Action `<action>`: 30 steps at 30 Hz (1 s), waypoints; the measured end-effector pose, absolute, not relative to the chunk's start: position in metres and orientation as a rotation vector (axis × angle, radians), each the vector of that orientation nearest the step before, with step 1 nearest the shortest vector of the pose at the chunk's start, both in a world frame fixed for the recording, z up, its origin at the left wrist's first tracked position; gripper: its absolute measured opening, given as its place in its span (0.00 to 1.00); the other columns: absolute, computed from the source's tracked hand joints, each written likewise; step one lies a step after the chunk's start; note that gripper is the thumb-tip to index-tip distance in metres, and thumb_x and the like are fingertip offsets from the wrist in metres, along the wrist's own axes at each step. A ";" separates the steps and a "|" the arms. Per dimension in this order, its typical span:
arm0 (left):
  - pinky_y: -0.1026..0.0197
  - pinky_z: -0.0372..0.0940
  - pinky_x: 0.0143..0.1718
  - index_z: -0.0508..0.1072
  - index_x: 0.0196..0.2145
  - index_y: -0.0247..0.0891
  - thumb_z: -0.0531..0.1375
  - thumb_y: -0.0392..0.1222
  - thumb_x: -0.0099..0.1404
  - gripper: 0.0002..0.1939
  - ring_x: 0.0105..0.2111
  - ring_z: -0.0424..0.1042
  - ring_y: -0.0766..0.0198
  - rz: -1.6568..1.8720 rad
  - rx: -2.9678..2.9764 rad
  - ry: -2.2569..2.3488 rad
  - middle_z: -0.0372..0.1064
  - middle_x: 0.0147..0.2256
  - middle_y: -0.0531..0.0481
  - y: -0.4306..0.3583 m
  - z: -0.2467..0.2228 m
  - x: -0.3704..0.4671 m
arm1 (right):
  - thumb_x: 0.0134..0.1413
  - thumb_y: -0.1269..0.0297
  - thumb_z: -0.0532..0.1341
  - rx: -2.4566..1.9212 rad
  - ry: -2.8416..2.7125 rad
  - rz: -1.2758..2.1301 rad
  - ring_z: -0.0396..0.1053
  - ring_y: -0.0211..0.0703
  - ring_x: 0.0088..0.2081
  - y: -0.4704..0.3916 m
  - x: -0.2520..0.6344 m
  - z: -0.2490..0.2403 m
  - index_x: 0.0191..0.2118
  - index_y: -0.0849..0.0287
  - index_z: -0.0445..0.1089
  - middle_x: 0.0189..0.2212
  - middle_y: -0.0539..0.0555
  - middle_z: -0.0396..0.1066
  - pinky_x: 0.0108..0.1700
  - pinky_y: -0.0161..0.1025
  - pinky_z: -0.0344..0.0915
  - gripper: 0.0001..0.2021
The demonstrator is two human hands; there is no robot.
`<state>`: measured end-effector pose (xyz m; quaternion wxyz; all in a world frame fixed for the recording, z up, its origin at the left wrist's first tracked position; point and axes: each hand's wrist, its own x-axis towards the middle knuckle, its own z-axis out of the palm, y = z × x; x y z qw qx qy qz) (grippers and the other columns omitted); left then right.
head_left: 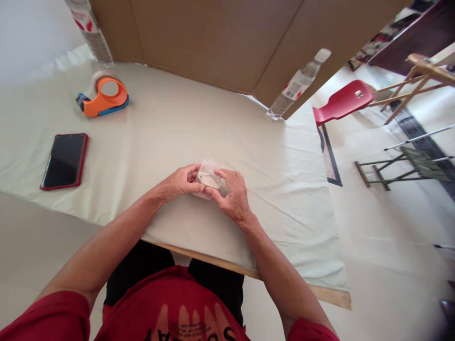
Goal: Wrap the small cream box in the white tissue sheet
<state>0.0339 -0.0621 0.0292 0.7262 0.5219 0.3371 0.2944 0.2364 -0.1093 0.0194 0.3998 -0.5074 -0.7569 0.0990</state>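
Note:
Near the front edge of the cloth-covered table, a small whitish packet [209,179] in a clear wrapper is held between both hands. My left hand [183,182] has its fingers and thumb closed on the packet's left side. On the other side, my right hand [232,192] grips it, with the thumb near the left thumb and the fingers curled over the right edge. What is inside the wrapper is too blurred to tell.
An orange tape dispenser [104,97] and a phone with a red edge [64,161] lie on the table's left [159,123]. Cardboard [206,42] stands behind, between two bottles [93,40], [296,87]. A red chair [346,100] and a folding stool [419,163] are at right.

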 end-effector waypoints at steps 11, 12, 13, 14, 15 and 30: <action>0.57 0.70 0.49 0.70 0.55 0.35 0.72 0.41 0.53 0.33 0.50 0.75 0.53 0.613 1.190 0.665 0.76 0.48 0.42 -0.061 0.029 0.032 | 0.58 0.53 0.65 -1.166 -1.997 0.549 0.71 0.55 0.53 -0.107 0.239 0.020 0.58 0.52 0.68 0.53 0.59 0.75 0.56 0.54 0.66 0.23; 0.57 0.70 0.49 0.70 0.56 0.35 0.72 0.41 0.53 0.33 0.50 0.75 0.53 0.609 1.187 0.658 0.75 0.49 0.41 -0.061 0.028 0.032 | 0.58 0.54 0.65 -1.168 -2.000 0.567 0.71 0.54 0.53 -0.106 0.240 0.021 0.58 0.53 0.68 0.53 0.59 0.75 0.56 0.53 0.67 0.24; 0.57 0.69 0.49 0.70 0.56 0.35 0.72 0.41 0.53 0.33 0.51 0.75 0.53 0.603 1.182 0.651 0.75 0.50 0.41 -0.061 0.028 0.032 | 0.58 0.55 0.65 -1.173 -2.003 0.589 0.72 0.54 0.52 -0.106 0.241 0.022 0.59 0.53 0.68 0.53 0.59 0.75 0.55 0.53 0.67 0.24; 0.57 0.69 0.49 0.70 0.57 0.35 0.72 0.41 0.54 0.33 0.51 0.74 0.53 0.596 1.176 0.644 0.75 0.50 0.41 -0.062 0.028 0.032 | 0.58 0.56 0.65 -1.178 -2.008 0.612 0.72 0.53 0.51 -0.105 0.242 0.023 0.59 0.53 0.67 0.52 0.58 0.76 0.55 0.52 0.67 0.24; 0.57 0.69 0.49 0.70 0.57 0.35 0.72 0.41 0.54 0.33 0.50 0.75 0.53 0.588 1.170 0.637 0.75 0.51 0.41 -0.062 0.028 0.032 | 0.58 0.56 0.65 -1.183 -2.014 0.635 0.73 0.53 0.51 -0.103 0.243 0.025 0.59 0.54 0.67 0.51 0.58 0.76 0.54 0.51 0.68 0.24; 0.60 0.66 0.45 0.71 0.52 0.32 0.70 0.38 0.49 0.31 0.43 0.75 0.58 0.606 1.084 0.728 0.77 0.44 0.45 -0.061 0.026 0.038 | 0.57 0.42 0.63 -1.332 -1.720 0.662 0.72 0.53 0.51 -0.101 0.251 0.015 0.62 0.54 0.63 0.60 0.64 0.66 0.50 0.52 0.70 0.33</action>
